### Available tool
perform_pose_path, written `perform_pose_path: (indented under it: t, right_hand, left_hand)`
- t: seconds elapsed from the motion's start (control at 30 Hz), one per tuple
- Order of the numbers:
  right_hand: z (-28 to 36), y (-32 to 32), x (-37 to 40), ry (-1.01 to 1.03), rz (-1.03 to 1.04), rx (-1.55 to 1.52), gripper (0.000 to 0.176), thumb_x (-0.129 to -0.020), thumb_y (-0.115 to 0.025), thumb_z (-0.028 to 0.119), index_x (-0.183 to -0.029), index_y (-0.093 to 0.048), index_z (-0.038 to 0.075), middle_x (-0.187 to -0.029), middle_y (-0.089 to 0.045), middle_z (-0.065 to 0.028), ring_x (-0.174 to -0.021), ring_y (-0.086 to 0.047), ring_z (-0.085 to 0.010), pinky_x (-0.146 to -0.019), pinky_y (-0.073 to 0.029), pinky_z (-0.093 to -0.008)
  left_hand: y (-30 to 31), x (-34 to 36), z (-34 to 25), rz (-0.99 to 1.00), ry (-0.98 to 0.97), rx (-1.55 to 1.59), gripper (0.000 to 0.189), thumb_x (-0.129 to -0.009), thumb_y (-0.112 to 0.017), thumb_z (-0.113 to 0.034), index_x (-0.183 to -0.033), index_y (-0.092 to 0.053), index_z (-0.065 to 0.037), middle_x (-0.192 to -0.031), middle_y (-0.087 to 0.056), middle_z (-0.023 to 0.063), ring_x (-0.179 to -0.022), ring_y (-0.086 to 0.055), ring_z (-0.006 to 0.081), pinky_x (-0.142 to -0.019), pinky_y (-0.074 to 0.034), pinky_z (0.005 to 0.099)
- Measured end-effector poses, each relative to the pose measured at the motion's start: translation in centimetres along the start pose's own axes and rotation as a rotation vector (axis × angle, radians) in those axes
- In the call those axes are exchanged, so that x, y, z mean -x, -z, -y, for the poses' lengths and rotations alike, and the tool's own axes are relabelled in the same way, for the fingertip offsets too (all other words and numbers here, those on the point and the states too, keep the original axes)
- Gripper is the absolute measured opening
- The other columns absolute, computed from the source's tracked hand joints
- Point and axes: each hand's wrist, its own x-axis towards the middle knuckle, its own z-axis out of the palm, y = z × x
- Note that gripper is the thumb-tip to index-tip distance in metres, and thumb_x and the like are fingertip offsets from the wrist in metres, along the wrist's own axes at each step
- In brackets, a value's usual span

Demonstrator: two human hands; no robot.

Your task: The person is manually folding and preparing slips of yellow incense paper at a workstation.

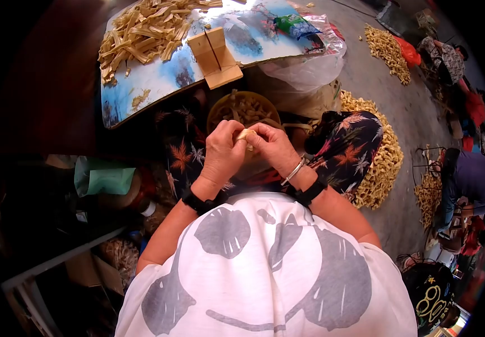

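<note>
My left hand (224, 147) and my right hand (276, 147) meet in front of my lap. Both have fingers pinched on a small pale yellow strip (245, 134), which looks folded or twisted; most of it is hidden by the fingers. Just beyond them, between my knees, sits a yellow basin (273, 103) containing similar pale pieces. Past the basin, at the table edge, stands a wooden block with a slot (214, 59). A heap of flat yellowish strips (147, 33) lies on the picture-covered tabletop (169, 81).
A clear plastic bag (310, 70) hangs by the table's right end, near a green packet (297, 26). Piles of small yellowish pieces (386, 163) cover the floor to my right. Several people sit farther right, one in a purple top (473, 177). A metal frame (62, 258) stands at left.
</note>
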Motion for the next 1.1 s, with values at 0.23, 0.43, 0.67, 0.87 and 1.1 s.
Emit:
perform_pose_path:
  t: [0.23,0.43,0.67,0.87,1.1]
  right_hand:
    - [1.8,-0.2,0.8,-0.29,0.103,-0.691,0.025,-0.099,-0.057,0.029,-0.112,-0.063,0.008,-0.099,-0.066,0.0006,-0.087,-0.061,-0.0081,-0.074,-0.05,-0.0218]
    - [2.2,0.0,0.3,-0.294,0.092,-0.661,0.029,-0.101,-0.053,0.032,-0.114,-0.061,0.008,-0.104,-0.066,-0.0011,-0.09,-0.063,-0.0103,-0.079,-0.052,-0.0243]
    - [2.6,-0.5,0.2,-0.242,0.054,-0.201,0.023,-0.101,-0.052,0.028,-0.106,-0.061,0.007,-0.086,-0.067,-0.0025,-0.077,-0.065,-0.011,-0.07,-0.054,-0.0257]
    - [3.2,0.9,0.9,0.058,0.006,0.355,0.02,-0.097,-0.056,0.02,-0.093,-0.061,0.001,-0.068,-0.063,-0.0089,-0.059,-0.062,-0.0151,-0.058,-0.048,-0.0292]
    - [3.6,-1.5,1.4,0.013,-0.158,0.108,0.016,-0.098,-0.054,0.017,-0.096,-0.06,0.002,-0.068,-0.066,-0.0061,-0.058,-0.064,-0.0129,-0.051,-0.049,-0.0248]
  left_hand:
    - [-0.4,0.1,0.9,0.046,0.346,0.505,0.007,-0.088,-0.06,0.0,-0.095,-0.061,-0.001,-0.084,-0.062,0.0016,-0.071,-0.057,0.0067,-0.063,-0.048,0.0212]
    - [-0.2,0.3,0.9,0.017,0.43,0.57,0.008,-0.087,-0.064,-0.004,-0.095,-0.063,-0.001,-0.077,-0.064,0.0037,-0.068,-0.06,0.0095,-0.064,-0.049,0.0232]
    - [0.1,0.8,0.5,0.027,0.291,0.482,0.009,-0.093,-0.066,-0.011,-0.095,-0.064,-0.003,-0.071,-0.058,-0.0026,-0.06,-0.051,0.0028,-0.053,-0.042,0.0194]
    - [2.6,-0.4,2.1,0.087,0.333,0.563,0.009,-0.092,-0.066,-0.011,-0.097,-0.065,-0.003,-0.075,-0.061,-0.0005,-0.061,-0.052,0.0045,-0.054,-0.042,0.0192]
    - [0.8,0.9,0.0,0.15,0.624,1.488,0.032,-0.093,-0.066,-0.014,-0.122,-0.056,-0.005,-0.113,-0.062,0.0048,-0.099,-0.059,0.0148,-0.084,-0.049,0.0291]
